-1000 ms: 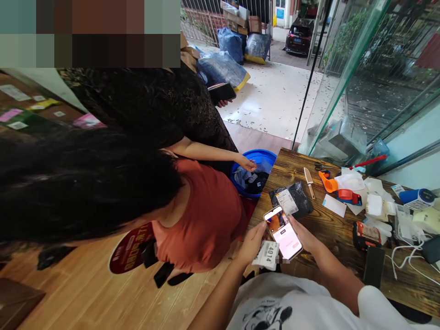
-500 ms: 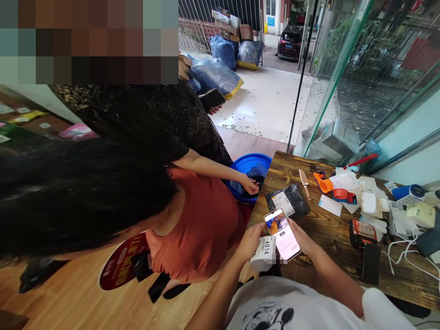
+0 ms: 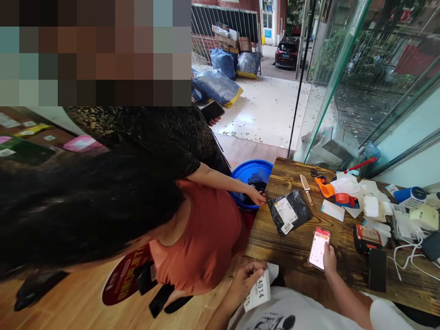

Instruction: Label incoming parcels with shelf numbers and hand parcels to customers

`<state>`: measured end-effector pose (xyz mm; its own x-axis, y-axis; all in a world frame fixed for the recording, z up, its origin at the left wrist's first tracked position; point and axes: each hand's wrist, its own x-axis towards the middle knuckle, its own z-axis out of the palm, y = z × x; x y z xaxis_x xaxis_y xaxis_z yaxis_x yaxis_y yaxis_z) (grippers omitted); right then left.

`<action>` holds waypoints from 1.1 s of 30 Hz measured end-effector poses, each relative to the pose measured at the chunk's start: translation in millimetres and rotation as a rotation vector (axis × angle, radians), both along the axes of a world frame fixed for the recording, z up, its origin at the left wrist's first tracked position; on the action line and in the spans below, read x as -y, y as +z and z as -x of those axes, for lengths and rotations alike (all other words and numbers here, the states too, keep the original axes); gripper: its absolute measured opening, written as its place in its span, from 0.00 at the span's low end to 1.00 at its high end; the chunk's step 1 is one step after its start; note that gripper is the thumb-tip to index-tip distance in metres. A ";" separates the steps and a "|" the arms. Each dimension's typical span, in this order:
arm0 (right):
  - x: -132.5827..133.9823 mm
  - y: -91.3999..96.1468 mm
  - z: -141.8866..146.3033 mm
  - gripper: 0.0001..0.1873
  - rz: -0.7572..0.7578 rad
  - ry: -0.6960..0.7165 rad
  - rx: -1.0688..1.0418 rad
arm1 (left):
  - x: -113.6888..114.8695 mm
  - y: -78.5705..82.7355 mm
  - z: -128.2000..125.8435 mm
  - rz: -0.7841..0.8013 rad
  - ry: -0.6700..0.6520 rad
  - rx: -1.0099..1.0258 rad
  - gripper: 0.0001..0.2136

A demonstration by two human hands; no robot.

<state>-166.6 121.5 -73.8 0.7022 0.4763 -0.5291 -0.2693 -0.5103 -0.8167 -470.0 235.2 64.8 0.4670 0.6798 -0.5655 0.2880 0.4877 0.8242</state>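
head view: packet in one hand, phone in the other

the white labelled packet (image 3: 258, 293), marked 4014, hangs just off the near edge of the table (image 3: 275, 240), over the lap. the left hand (image 3: 244, 278) pinches its upper corner between the thumb and curled fingers. to the right, the right hand (image 3: 329, 257) grips the phone (image 3: 319, 248) low over the tabletop, thumb by the lit screen; the fingers behind it are hidden. the step in hand looks like reading the phone while the packet waits. a next move would call for bringing number and screen side by side. farther off lies a black bagged parcel (image 3: 289, 211). another person's hand (image 3: 256, 196) reaches into a blue tub (image 3: 249, 170) at the table's far left corner.
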 end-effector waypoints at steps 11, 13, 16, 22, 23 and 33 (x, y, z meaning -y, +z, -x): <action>-49.7 119.8 187.8 0.29 -0.495 1.105 -0.185 | 24.9 15.7 43.5 -0.319 0.472 0.000 0.29; -47.8 128.2 234.3 0.28 -0.516 1.069 -0.112 | 41.0 14.8 71.1 -0.403 0.598 0.003 0.28; -42.0 133.0 294.2 0.26 -0.553 1.085 -0.072 | 73.2 14.6 125.1 -0.494 0.761 0.012 0.26; -11.9 159.0 435.4 0.27 -0.564 1.218 -0.376 | 161.4 28.6 253.3 -0.417 0.960 0.256 0.25; -4.5 164.6 464.0 0.27 -0.560 1.225 -0.457 | 178.6 30.3 276.2 -0.400 0.957 0.285 0.26; 31.0 217.6 689.1 0.24 -0.316 1.596 -1.105 | 364.6 -47.0 463.5 -0.273 0.992 -0.031 0.21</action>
<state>-855.6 90.6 143.8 -0.9126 0.3826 -0.1443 -0.1586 -0.6564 -0.7375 -933.4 -129.4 17.8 -0.3866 0.8588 -0.3362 -0.1196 0.3147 0.9416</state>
